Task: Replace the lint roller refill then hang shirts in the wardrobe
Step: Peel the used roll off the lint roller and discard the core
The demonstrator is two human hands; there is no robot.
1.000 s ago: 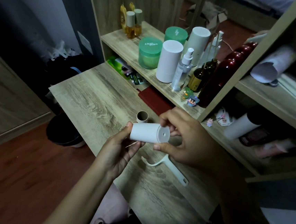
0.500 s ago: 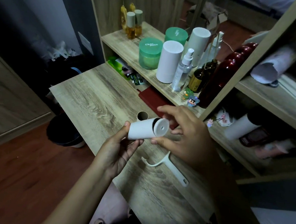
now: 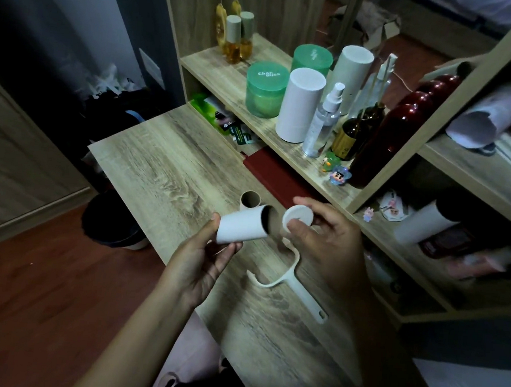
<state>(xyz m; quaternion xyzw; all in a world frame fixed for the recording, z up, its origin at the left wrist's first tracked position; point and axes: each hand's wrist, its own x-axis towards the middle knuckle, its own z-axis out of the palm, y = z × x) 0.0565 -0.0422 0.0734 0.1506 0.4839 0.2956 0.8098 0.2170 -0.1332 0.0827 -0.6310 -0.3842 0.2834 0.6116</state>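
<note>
Roll pinched in left hand above desk middle, end cap nipped by right hand. Could slip, bounce off desk edge. Handle lying below.

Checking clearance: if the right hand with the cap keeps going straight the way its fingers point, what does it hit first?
The right hand, pinching the white end cap, points left at the open end of the white tube in the left hand. It likely meets that first; depth is unclear.
</note>
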